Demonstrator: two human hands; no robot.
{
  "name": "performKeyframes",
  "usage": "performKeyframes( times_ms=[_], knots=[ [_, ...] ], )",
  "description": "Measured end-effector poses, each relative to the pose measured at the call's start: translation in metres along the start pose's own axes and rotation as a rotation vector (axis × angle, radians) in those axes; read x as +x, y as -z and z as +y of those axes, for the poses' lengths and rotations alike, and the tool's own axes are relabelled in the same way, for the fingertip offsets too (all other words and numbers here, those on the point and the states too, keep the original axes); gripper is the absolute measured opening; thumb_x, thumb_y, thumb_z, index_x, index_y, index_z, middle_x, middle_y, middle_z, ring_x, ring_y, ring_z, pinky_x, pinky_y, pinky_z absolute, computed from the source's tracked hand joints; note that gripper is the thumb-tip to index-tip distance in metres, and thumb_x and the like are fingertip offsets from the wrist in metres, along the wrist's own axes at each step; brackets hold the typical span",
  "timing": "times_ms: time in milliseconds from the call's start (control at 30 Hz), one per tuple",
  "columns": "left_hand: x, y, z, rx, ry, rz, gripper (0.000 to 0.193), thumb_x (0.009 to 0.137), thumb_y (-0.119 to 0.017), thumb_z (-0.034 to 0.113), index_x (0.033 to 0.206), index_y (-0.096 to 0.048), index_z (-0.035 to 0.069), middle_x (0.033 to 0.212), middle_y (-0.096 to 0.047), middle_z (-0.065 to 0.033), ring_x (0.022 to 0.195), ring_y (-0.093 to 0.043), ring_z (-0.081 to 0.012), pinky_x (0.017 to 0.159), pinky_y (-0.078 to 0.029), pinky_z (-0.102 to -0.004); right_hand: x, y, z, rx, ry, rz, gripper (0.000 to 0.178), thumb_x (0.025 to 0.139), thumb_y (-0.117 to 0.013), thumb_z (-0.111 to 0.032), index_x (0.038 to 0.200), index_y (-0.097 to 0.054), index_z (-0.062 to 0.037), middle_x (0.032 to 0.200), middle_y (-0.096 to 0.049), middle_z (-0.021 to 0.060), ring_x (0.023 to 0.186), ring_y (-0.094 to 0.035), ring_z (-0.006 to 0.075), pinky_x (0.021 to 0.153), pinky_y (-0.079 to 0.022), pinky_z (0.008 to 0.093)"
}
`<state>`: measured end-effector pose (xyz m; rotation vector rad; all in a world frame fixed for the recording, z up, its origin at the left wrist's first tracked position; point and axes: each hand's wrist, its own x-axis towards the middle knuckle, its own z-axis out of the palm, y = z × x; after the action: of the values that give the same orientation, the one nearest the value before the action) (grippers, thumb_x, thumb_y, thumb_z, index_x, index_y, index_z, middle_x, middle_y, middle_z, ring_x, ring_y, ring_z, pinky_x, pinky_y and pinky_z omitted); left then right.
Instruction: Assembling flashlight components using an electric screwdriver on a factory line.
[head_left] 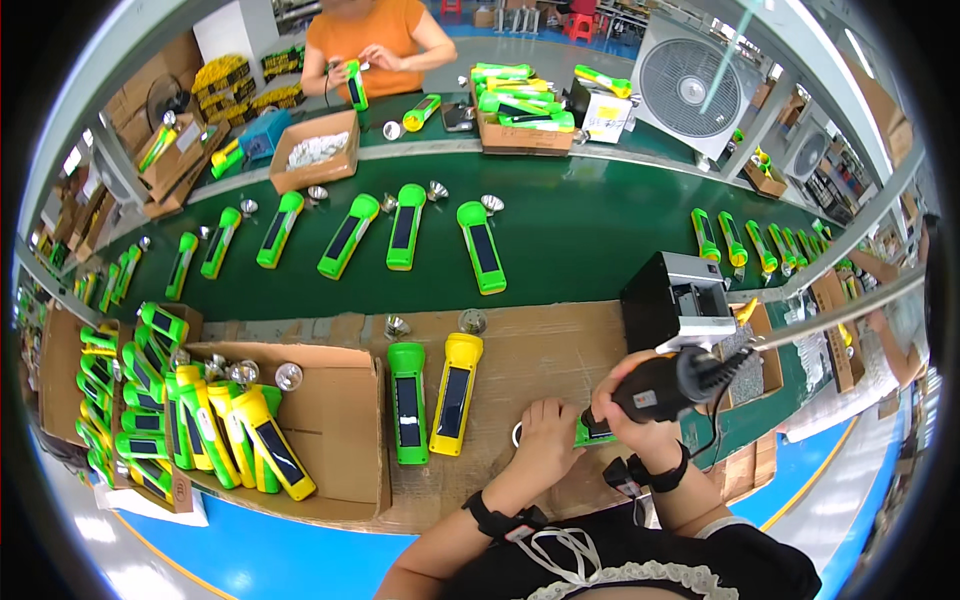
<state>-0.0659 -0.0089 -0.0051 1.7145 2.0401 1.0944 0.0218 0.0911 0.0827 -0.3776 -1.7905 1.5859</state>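
My right hand (pixel 640 425) is wrapped round a black electric screwdriver (pixel 655 388) with a coiled cord. Below it, a green flashlight (pixel 592 432) with a dark panel lies on the cardboard-covered bench, mostly hidden by my hands. My left hand (pixel 548 437) is closed over the end of this flashlight, its fingers bent. To the left lie a green flashlight (pixel 408 403) and a yellow flashlight (pixel 455 395), side by side, with loose silver reflectors (pixel 397 327) above their heads. The screwdriver's tip is hidden behind my hand.
A cardboard box (pixel 340 430) of flashlights stands at left. Ahead, a green conveyor (pixel 570 230) carries spaced flashlights and reflectors. A black box-shaped machine (pixel 680 300) sits at right, by a box of small metal parts (pixel 748 375). Across the conveyor, a person in orange (pixel 375 40) holds a flashlight.
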Motion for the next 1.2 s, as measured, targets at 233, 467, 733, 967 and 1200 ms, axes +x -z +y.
performKeyframes(
  times_ms=[233, 467, 733, 967, 1200],
  knots=[
    [0.002, -0.003, 0.002, 0.016, -0.075, 0.027, 0.054, 0.059, -0.077, 0.018, 0.103, -0.050, 0.004, 0.100, -0.050, -0.0161, 0.097, -0.047, -0.0353, 0.082, -0.038, -0.0446, 0.002, 0.003, -0.001, 0.172, -0.033, 0.007, 0.032, 0.070, -0.063, 0.008, 0.098, -0.050, 0.0005, 0.070, -0.056, 0.0035, 0.065, -0.056, 0.0087, 0.060, -0.046, 0.0236],
    [0.003, 0.004, 0.004, 0.114, -0.016, -0.094, 0.062, 0.064, -0.075, 0.022, 0.115, -0.046, 0.002, 0.108, -0.047, -0.0187, 0.102, -0.044, -0.0379, 0.086, -0.037, -0.0447, -0.006, 0.020, -0.012, 0.251, 0.209, 0.011, 0.044, 0.076, -0.059, 0.004, 0.115, -0.041, -0.0007, 0.072, -0.055, 0.0038, 0.065, -0.055, 0.0097, 0.059, -0.046, 0.0238],
    [-0.013, -0.003, 0.016, 0.121, -0.046, 0.028, 0.050, 0.064, -0.075, 0.016, 0.107, -0.053, 0.006, 0.108, -0.048, -0.0155, 0.100, -0.045, -0.0353, 0.087, -0.038, -0.0430, -0.050, 0.056, -0.050, 0.310, 0.333, 0.243, 0.076, 0.073, -0.071, -0.044, 0.122, -0.029, -0.0028, 0.069, -0.048, 0.0042, 0.058, -0.050, 0.0165, 0.056, -0.044, 0.0292],
    [-0.015, -0.008, 0.017, 0.164, -0.080, 0.040, 0.048, 0.064, -0.075, 0.015, 0.106, -0.054, 0.006, 0.106, -0.050, -0.0148, 0.101, -0.046, -0.0349, 0.087, -0.037, -0.0425, -0.062, 0.068, -0.057, 0.354, 0.202, 0.219, 0.099, 0.058, -0.062, -0.078, 0.111, -0.038, 0.0023, 0.063, -0.053, 0.0104, 0.051, -0.051, 0.0188, 0.051, -0.044, 0.0300],
    [-0.016, -0.008, 0.018, 0.183, -0.067, 0.056, 0.047, 0.065, -0.073, 0.015, 0.107, -0.053, 0.006, 0.106, -0.050, -0.0144, 0.099, -0.046, -0.0345, 0.086, -0.036, -0.0434, -0.046, 0.056, -0.056, 0.383, 0.166, 0.138, 0.104, 0.057, -0.055, -0.083, 0.105, -0.039, 0.0083, 0.060, -0.052, 0.0135, 0.048, -0.053, 0.0214, 0.047, -0.045, 0.0293]
  ],
)
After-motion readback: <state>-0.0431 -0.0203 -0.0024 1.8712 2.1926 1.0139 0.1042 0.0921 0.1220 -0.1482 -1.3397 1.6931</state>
